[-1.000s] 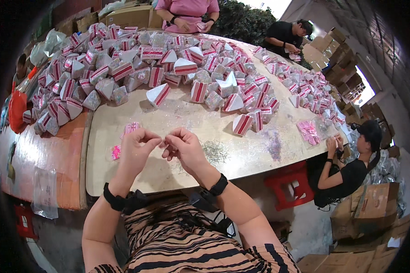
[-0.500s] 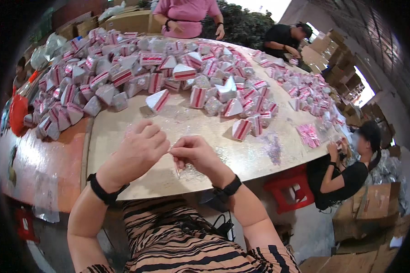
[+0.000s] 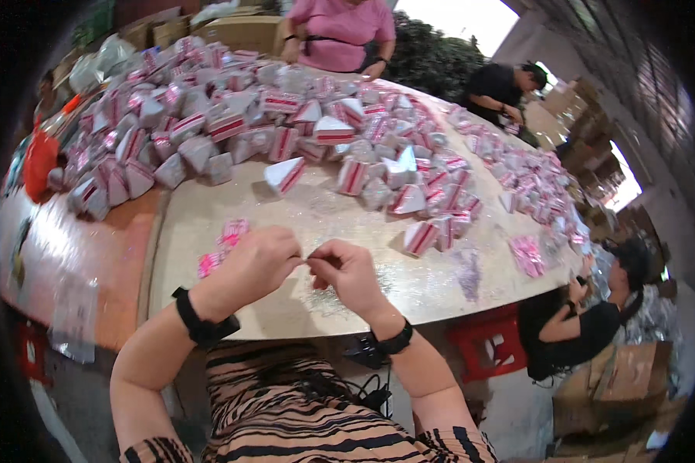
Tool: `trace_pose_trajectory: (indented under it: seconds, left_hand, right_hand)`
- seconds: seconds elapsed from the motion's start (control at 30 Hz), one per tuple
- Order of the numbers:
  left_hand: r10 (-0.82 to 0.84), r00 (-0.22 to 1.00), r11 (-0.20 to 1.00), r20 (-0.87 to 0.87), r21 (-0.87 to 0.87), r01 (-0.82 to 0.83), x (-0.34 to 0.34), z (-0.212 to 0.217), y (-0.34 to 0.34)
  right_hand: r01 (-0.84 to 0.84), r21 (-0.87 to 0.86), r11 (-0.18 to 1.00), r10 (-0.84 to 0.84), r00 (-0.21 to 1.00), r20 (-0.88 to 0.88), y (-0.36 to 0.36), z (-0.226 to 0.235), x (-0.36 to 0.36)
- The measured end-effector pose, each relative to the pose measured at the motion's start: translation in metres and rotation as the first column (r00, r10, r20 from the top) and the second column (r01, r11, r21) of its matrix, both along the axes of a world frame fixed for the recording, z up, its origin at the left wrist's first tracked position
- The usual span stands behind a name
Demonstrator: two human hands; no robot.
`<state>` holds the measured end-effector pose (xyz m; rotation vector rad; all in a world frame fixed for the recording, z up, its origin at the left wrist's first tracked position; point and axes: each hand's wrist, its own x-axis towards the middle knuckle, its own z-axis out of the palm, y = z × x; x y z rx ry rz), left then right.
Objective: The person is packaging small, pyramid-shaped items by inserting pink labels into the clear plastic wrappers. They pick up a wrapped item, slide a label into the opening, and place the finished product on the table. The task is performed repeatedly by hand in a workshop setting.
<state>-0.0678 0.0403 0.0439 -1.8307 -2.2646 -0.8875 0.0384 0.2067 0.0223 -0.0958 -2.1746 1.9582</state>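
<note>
My left hand (image 3: 259, 265) and my right hand (image 3: 349, 279) are over the near part of the pale table, fingertips pinched and almost meeting. Whatever sits between the fingers is too small to make out. Beside my left hand lie several bright pink pieces (image 3: 235, 231), partly covered by that hand. Thin, shiny strands (image 3: 328, 301) are scattered on the tabletop below my right hand. Beyond my hands, one wedge-shaped block (image 3: 285, 176), white with a red-and-pink striped side, lies apart from a big heap of similar wrapped wedges (image 3: 201, 127).
Smaller wedges (image 3: 529, 185) cover the table's right side, with a pink bundle (image 3: 527, 255) nearer me. Co-workers stand at the far side (image 3: 340, 38) and far right (image 3: 494, 96); another sits at right (image 3: 575, 324). A red stool (image 3: 486, 343) stands by the edge.
Pink pieces beside my left hand now show where none were visible. My left hand is lower, its fingertips near my right. The thin strip hanging under my right hand no longer shows.
</note>
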Motion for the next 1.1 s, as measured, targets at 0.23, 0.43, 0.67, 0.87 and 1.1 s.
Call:
trace_pose_trajectory:
  seconds: [0.23, 0.43, 0.67, 0.87, 1.1]
  left_hand:
    - [-0.082, 0.991, 0.994, -0.11, 0.063, 0.089, 0.0, 0.012, 0.007]
    - [-0.024, 0.979, 1.0, -0.205, -0.005, 0.023, 0.001, 0.009, -0.001]
    - [0.015, 0.996, 0.997, -0.093, 0.08, -0.007, 0.012, 0.013, -0.012]
    - [0.026, 0.989, 1.0, -0.146, 0.002, -0.026, 0.016, 0.012, -0.017]
    - [0.002, 0.993, 1.0, -0.122, 0.004, -0.002, 0.015, 0.002, -0.016]
  right_hand:
    - [0.058, -0.19, 0.98, -0.056, 0.998, 0.017, 0.008, -0.005, -0.002]
    - [0.005, -0.298, 0.954, -0.001, 1.0, 0.013, 0.004, -0.015, -0.007]
    - [0.015, -0.294, 0.956, -0.013, 1.0, 0.01, -0.004, -0.016, -0.007]
    - [-0.01, -0.322, 0.947, 0.024, 0.999, 0.04, -0.01, -0.019, -0.007]
    - [-0.02, -0.357, 0.934, 0.041, 0.998, 0.051, -0.01, -0.014, -0.004]
